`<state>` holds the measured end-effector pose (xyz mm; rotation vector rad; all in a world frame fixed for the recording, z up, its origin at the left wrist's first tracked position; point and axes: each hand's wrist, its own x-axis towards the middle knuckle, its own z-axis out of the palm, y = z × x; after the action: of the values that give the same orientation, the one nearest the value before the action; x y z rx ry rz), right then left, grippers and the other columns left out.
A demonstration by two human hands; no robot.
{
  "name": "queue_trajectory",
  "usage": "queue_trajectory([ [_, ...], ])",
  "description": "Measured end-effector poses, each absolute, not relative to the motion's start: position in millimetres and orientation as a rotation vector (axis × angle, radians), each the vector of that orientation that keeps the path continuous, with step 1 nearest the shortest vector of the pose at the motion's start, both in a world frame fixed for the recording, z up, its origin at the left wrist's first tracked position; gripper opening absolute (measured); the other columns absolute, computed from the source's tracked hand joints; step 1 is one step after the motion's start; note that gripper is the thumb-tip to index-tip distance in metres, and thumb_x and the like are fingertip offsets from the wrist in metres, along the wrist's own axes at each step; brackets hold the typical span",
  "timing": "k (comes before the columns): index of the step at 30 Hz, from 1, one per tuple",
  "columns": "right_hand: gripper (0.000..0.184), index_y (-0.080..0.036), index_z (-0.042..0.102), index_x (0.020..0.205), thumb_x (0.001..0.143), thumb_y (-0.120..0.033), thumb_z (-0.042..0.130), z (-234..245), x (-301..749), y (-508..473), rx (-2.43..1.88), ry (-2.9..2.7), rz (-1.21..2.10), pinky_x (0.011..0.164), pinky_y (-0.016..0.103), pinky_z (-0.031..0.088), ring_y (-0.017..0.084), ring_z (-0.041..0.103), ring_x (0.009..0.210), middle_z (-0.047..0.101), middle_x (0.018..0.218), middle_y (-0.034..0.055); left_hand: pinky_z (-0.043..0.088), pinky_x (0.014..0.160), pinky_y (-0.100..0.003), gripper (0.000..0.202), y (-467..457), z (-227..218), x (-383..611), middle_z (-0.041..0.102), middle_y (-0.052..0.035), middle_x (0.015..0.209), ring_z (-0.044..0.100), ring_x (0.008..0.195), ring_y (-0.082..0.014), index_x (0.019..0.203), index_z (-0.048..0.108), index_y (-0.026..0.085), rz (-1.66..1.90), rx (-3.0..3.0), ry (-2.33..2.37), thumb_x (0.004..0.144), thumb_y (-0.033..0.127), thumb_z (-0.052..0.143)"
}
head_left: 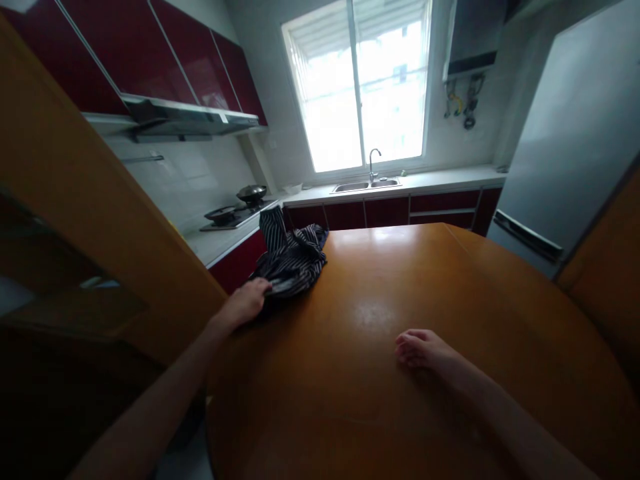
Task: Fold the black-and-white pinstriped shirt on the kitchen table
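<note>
A crumpled dark striped cloth point(293, 257) lies at the left edge of a round orange-brown wooden table point(425, 293). My left hand point(247, 301) reaches out to it, and its fingers are closed on the cloth's near edge. On the bare tabletop near the middle rests my right hand point(423, 348), its fingers curled loosely together and nothing showing in them. The two hands are well apart.
A wooden panel point(90, 200) stands close on the left. Beyond the table run a counter with a stove and wok point(250, 195), a sink with a tap point(367, 185) under a bright window, and dark red cabinets. A grey fridge point(565, 147) stands at the right.
</note>
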<state>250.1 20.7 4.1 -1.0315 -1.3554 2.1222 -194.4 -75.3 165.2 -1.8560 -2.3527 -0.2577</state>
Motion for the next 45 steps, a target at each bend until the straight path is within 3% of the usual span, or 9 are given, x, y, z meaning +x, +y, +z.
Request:
queue_trajectory([
  [3, 0.039, -0.016, 0.067, 0.088, 0.075, -0.052, 0.075, -1, 239, 18, -0.954, -1.449, 2.018, 0.059, 0.024, 0.05, 0.014, 0.067, 0.066, 0.072, 0.08, 0.0058, 0.04, 0.112, -0.057, 0.052, -113, 98, -173, 0.053, -0.0123, 0.151, 0.046, 0.141, -0.0386, 0.135, 0.062, 0.023, 0.079, -1.965, -2.531, 0.083, 0.032, 0.065],
  [6, 0.034, -0.018, 0.065, 0.09, 0.081, -0.05, 0.065, -9, 224, 13, -0.935, -1.566, 1.678, 0.055, 0.028, 0.05, 0.016, 0.064, 0.062, 0.069, 0.079, 0.004, 0.034, 0.12, -0.046, 0.047, -118, 52, -116, 0.048, -0.0145, 0.154, 0.044, 0.144, -0.0289, 0.14, 0.058, 0.018, -0.238, -2.176, -2.302, 0.095, 0.03, 0.052],
  [9, 0.021, -0.019, 0.066, 0.097, 0.087, -0.033, 0.055, -15, 213, 7, -0.977, -1.76, 1.158, 0.074, 0.035, 0.055, 0.021, 0.067, 0.08, 0.07, 0.093, 0.0079, 0.034, 0.12, -0.046, 0.046, -97, 21, -46, 0.046, -0.0147, 0.156, 0.04, 0.146, -0.0291, 0.142, 0.055, 0.017, -0.466, -2.36, -2.159, 0.098, 0.031, 0.051],
  [11, 0.023, -0.018, 0.068, 0.104, 0.088, -0.023, 0.051, -16, 210, 4, -0.992, -1.918, 0.858, 0.092, 0.04, 0.052, 0.024, 0.065, 0.101, 0.069, 0.107, 0.0121, 0.033, 0.121, -0.051, 0.044, -79, 8, -8, 0.046, -0.0139, 0.156, 0.039, 0.147, -0.0301, 0.141, 0.056, 0.018, -0.56, -2.403, -2.104, 0.099, 0.03, 0.05],
  [16, 0.033, -0.018, 0.069, 0.118, 0.094, -0.018, 0.046, -9, 208, 0, -1.159, -2.154, 0.481, 0.111, 0.045, 0.039, 0.029, 0.052, 0.129, 0.062, 0.133, 0.0159, 0.031, 0.122, -0.049, 0.039, -48, -1, 30, 0.053, -0.0125, 0.15, 0.044, 0.144, -0.0273, 0.134, 0.061, 0.018, -0.673, -2.45, -1.973, 0.099, 0.021, 0.047],
  [21, 0.04, -0.012, 0.066, 0.129, 0.093, -0.017, 0.048, -9, 203, -2, -1.228, -2.292, 0.426, 0.118, 0.045, 0.031, 0.031, 0.043, 0.141, 0.052, 0.149, 0.0192, 0.033, 0.122, -0.047, 0.038, -42, 1, 26, 0.055, -0.0124, 0.149, 0.046, 0.142, -0.0271, 0.133, 0.063, 0.015, -0.677, -2.469, -1.933, 0.1, 0.023, 0.046],
  [27, 0.05, -0.009, 0.055, 0.145, 0.099, -0.027, 0.044, -6, 199, 13, -1.118, -2.431, 0.428, 0.123, 0.049, 0.022, 0.031, 0.036, 0.148, 0.045, 0.156, 0.0196, 0.035, 0.122, -0.043, 0.042, -33, 1, 16, 0.056, -0.0096, 0.148, 0.048, 0.141, -0.0234, 0.137, 0.061, 0.017, -0.726, -2.595, -1.791, 0.098, 0.022, 0.048],
  [36, 0.047, -0.017, 0.061, 0.141, 0.096, -0.027, 0.05, -6, 224, 43, -0.925, -2.477, 0.512, 0.122, 0.049, 0.028, 0.028, 0.04, 0.146, 0.049, 0.154, 0.0142, 0.032, 0.124, -0.046, 0.043, -35, 7, 6, 0.052, -0.005, 0.152, 0.042, 0.146, -0.0241, 0.14, 0.061, 0.024, -0.721, -2.739, -1.752, 0.099, 0.022, 0.05],
  [45, 0.043, -0.023, 0.068, 0.133, 0.094, -0.018, 0.051, -6, 234, 20, -0.853, -2.227, 0.709, 0.12, 0.053, 0.035, 0.028, 0.043, 0.145, 0.055, 0.15, 0.011, 0.04, 0.119, -0.043, 0.032, -64, 17, 7, 0.066, -0.0041, 0.138, 0.053, 0.137, -0.0212, 0.119, 0.073, 0.024, -0.998, -2.84, -1.928, 0.098, 0.018, 0.048],
])
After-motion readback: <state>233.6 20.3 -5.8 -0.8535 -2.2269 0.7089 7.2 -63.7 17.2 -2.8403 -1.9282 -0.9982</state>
